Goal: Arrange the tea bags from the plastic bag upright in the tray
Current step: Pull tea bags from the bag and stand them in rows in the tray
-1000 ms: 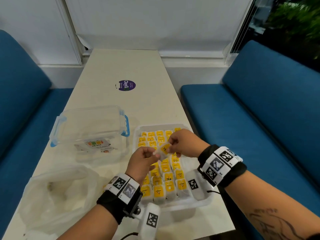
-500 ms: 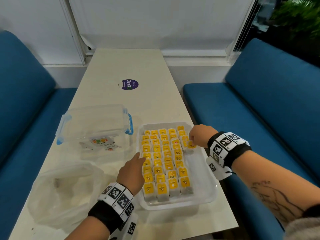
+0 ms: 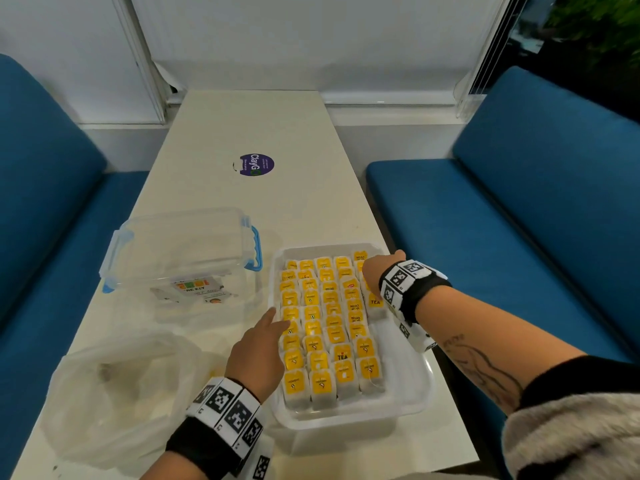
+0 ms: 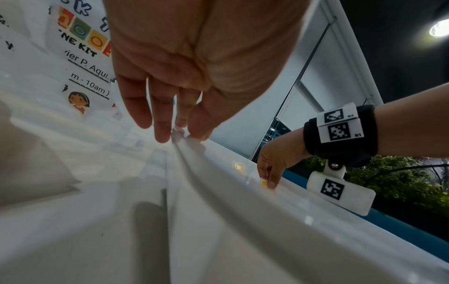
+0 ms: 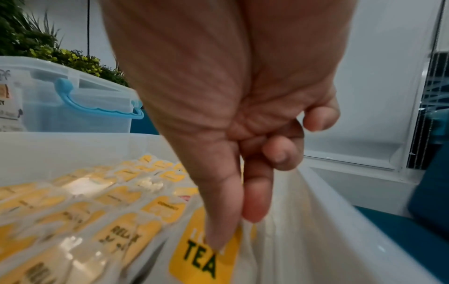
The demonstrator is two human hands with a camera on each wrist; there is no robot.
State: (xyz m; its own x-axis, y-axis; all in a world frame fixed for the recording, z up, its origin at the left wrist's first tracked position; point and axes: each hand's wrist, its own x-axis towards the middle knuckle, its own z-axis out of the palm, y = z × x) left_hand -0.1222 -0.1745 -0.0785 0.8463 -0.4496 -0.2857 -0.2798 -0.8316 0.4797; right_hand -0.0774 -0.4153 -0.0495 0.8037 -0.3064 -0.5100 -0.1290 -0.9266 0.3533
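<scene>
Tea bag [image 5: 199,255] pinched upright under my right hand [image 3: 372,271], left hand [image 3: 258,355] relaxed on tray [image 3: 408,403] rim; next, let go gently.

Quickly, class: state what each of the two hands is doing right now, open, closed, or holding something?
Left hand: open, straight fingers touching the tray rim, holding nothing.
Right hand: closed, thumb and finger pinching a tea bag in the tray.

- Tea bags [image 3: 329,327]: white sachets with yellow labels, dark lettering.
- Tray [image 3: 408,407]: translucent white.
- Storage box [image 3: 180,251]: clear, light-blue latches.
- Benches [image 3: 540,202]: blue.
- Wristbands [image 3: 408,285]: black, with black-and-white square markers.
- Sticker [image 3: 257,164], at 12 o'clock from the tray: purple.
</scene>
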